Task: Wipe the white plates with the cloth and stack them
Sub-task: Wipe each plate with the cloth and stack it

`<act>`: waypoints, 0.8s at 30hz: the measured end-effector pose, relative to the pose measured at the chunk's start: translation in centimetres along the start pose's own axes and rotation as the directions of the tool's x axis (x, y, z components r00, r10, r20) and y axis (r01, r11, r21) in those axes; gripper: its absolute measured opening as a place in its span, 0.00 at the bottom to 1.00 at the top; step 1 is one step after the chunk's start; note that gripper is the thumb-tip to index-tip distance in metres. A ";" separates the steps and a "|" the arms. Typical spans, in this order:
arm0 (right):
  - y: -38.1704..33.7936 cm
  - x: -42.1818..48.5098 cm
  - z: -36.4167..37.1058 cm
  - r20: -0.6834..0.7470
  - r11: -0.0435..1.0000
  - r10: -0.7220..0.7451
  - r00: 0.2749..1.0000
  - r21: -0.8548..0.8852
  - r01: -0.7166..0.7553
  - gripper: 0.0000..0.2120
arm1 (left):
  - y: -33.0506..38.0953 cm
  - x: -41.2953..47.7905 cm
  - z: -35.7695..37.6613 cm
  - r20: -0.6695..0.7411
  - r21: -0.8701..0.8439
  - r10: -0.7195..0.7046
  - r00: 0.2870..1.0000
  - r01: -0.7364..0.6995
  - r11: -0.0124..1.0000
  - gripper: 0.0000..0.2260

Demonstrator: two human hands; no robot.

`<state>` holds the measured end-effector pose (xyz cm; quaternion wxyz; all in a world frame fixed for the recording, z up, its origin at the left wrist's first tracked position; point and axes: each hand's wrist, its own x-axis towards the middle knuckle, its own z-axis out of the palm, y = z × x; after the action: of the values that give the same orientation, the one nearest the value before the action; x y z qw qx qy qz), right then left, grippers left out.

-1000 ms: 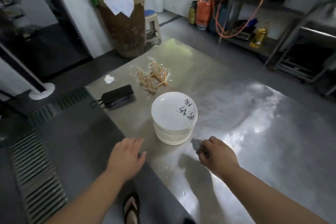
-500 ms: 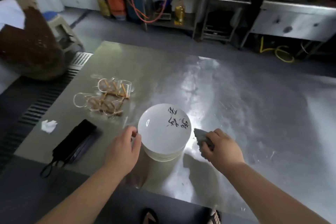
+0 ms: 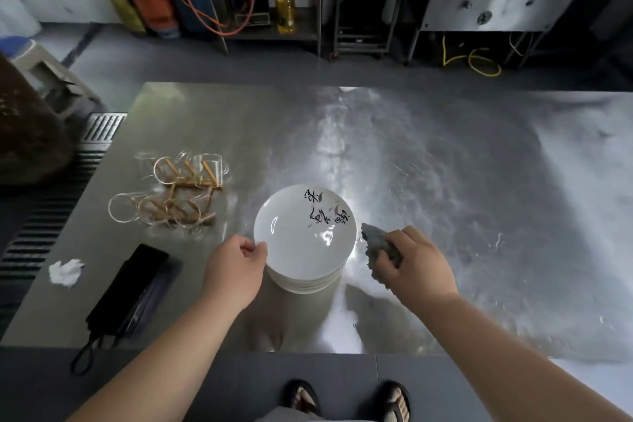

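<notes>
White plates (image 3: pixel 305 250), stacked near the steel table's (image 3: pixel 445 181) front edge: left hand (image 3: pixel 236 271) is pinching the top plate's rim, seemingly to lift it, while right hand (image 3: pixel 414 264) is clutching a grey cloth (image 3: pixel 376 243) beside them, ready for wiping.

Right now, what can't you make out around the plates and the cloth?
Head view only:
- Plate count: the top plate hides the stack below.
- Cloth: mostly bunched inside the right hand.
- Left hand grip: fingers under the rim hidden.
- Black writing on the plate: too small to read.
</notes>
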<state>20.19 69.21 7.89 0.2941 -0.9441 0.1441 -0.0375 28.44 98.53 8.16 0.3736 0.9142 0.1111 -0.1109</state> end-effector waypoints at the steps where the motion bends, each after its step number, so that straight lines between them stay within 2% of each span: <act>1: 0.0 0.0 0.0 -0.009 1.000 0.008 1.000 0.002 -0.008 0.04 | 0.1 -0.1 0.1 0.001 -0.010 -0.009 1.000 0.009 1.000 0.09; 6: -0.2 -0.4 -0.4 -0.019 0.999 0.032 0.999 0.012 -0.031 0.05 | 0.0 -0.8 -0.1 -0.042 -0.105 -0.027 0.999 0.022 0.994 0.09; 8: -0.2 -0.8 -0.7 -0.051 0.999 0.029 0.998 0.019 -0.028 0.05 | -0.2 -1.3 -0.1 -0.026 -0.203 -0.036 0.999 0.030 0.979 0.06; 11: -0.2 -1.8 -1.1 -0.077 0.999 0.040 0.996 0.035 -0.037 0.05 | -0.4 -2.2 0.2 0.005 -0.427 -0.108 0.994 0.100 0.899 0.03; 14: 0.5 -2.9 -1.6 -0.095 0.996 0.053 0.994 0.073 -0.046 0.05 | -0.3 -3.0 0.4 0.065 -0.568 -0.140 0.988 0.153 0.809 0.06; 18: 1.7 -4.6 -2.9 -0.096 0.993 0.044 0.994 0.112 -0.033 0.03 | 0.4 -4.9 0.6 0.133 -0.654 -0.146 0.980 0.197 0.730 0.09; 24: 4.6 -5.7 -6.5 -0.151 0.974 0.034 0.988 0.225 0.001 0.10 | 3.4 -9.3 2.2 0.185 -0.715 -0.088 0.979 0.195 0.671 0.11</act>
<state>12.61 63.76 10.70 0.3872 -0.8979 0.1691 -0.1236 20.26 93.54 11.53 0.7033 0.6685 0.1911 -0.1478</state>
